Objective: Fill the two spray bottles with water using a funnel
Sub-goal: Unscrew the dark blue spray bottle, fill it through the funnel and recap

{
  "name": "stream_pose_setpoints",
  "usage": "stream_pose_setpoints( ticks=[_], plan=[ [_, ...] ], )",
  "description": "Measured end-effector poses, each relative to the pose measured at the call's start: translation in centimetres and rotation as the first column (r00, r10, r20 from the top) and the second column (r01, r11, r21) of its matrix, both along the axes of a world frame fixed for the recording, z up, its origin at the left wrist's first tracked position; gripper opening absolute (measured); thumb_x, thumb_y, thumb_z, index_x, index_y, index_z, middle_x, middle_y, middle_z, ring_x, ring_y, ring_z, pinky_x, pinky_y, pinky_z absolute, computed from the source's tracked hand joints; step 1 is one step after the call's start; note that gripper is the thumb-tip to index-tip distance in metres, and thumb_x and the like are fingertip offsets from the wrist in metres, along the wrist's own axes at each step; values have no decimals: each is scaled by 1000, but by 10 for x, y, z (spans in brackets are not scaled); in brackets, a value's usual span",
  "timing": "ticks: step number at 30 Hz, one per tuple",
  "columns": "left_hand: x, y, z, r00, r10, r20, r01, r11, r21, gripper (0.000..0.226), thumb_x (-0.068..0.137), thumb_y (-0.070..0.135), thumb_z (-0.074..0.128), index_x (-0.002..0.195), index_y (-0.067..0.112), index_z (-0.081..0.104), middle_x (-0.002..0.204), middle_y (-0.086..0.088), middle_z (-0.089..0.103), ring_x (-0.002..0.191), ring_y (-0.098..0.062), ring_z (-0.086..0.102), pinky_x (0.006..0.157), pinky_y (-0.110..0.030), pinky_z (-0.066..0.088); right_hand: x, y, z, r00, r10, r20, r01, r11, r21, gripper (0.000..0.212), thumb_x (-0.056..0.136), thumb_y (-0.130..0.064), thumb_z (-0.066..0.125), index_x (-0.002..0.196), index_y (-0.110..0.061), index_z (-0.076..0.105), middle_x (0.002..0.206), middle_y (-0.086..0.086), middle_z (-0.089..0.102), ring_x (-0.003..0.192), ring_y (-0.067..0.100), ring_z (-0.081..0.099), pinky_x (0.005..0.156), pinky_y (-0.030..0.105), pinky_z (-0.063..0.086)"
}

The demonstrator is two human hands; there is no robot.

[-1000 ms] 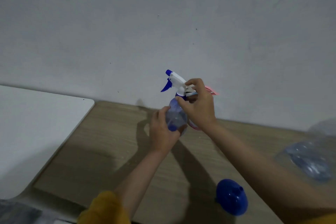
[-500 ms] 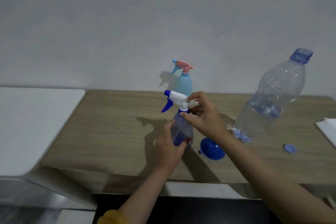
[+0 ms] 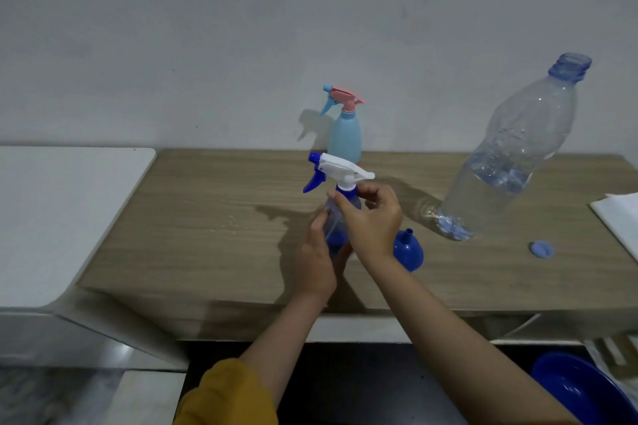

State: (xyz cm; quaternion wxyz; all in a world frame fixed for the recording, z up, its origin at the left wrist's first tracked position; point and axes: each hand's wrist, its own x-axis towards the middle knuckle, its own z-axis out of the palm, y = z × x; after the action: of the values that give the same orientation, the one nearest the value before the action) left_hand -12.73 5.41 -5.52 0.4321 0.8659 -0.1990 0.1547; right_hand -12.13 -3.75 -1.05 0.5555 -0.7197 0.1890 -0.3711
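At frame center my left hand (image 3: 316, 260) wraps the clear bottle (image 3: 336, 229) low on its body, and my right hand (image 3: 371, 217) pinches the blue collar under its white sprayer (image 3: 340, 170). The bottle stands on the table (image 3: 207, 235), I think, though my hands hide its base.

If I twist hard with a loose lower grip, I judge the light bottle could spin or tip, and the dip tube could flick drops as the head lifts.

Just right of my wrist the funnel (image 3: 408, 252) lies on its side, near enough to knock off the front edge. Behind, higher in frame, stands the pale bottle (image 3: 344, 134), sprayer on. At right the uncapped water bottle (image 3: 511, 162) looks part full; an elbow could topple it. Its cap (image 3: 541, 248) lies below it, paper (image 3: 618, 217) at far right, a basin (image 3: 583, 390) lower right.
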Motion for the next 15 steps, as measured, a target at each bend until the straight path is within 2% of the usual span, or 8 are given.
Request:
stream_pose_setpoints(
  ticks=[3,5,6,9,11,13,15],
  plan=[
    [-1,1,3,1000,-12,-9,11,1000,-24,73,76,19,76,135,21,33,122,-14,61,98,-25,65,73,-12,40,2,0,-3,999,0,46,5,994,-107,26,73,-21,83,87,-10,63,84,-6,61,79,1,58,73,9,44],
    [-1,2,3,1000,-20,-23,19,999,-35,71,77,16,75,136,17,36,122,-14,61,98,-26,64,71,-2,36,3,0,-6,998,8,58,1,989,-151,25,76,-18,81,88,-7,63,85,-5,60,79,-2,56,73,8,44],
    [0,3,3,999,-31,-21,30,999,-33,73,76,15,76,136,20,35,121,-13,62,97,-25,65,70,-2,36,4,0,-8,998,6,57,4,987,-162,24,76,-18,80,89,-7,62,85,-3,60,79,-2,56,72,8,43],
    [3,5,-1,999,-26,-26,26,999,-20,75,76,15,76,133,26,28,121,-13,62,95,-26,65,70,-20,41,6,1,-9,998,16,57,-5,981,-195,23,79,-15,76,93,-5,61,88,1,61,80,4,55,72,12,45],
    [1,5,1,998,-38,-46,36,998,-53,69,79,14,73,137,18,36,123,-14,60,101,-28,63,74,-22,40,6,1,-10,997,50,62,-33,970,-242,19,81,-13,70,96,-4,62,89,2,62,81,6,55,73,15,45],
    [2,4,2,996,-28,-85,23,998,-64,65,78,13,72,136,9,42,125,-13,58,106,-27,60,78,-19,38,5,2,-10,995,77,65,-57,964,-258,18,83,-16,66,96,-5,62,88,0,61,81,2,55,73,13,44],
    [3,4,1,996,-51,-74,47,998,-50,68,77,13,74,136,10,40,128,-13,56,109,-28,58,80,-19,38,4,-1,-8,994,92,58,-77,972,-222,22,81,-21,69,97,-7,61,89,-3,61,82,-1,56,73,11,44]
  ],
)
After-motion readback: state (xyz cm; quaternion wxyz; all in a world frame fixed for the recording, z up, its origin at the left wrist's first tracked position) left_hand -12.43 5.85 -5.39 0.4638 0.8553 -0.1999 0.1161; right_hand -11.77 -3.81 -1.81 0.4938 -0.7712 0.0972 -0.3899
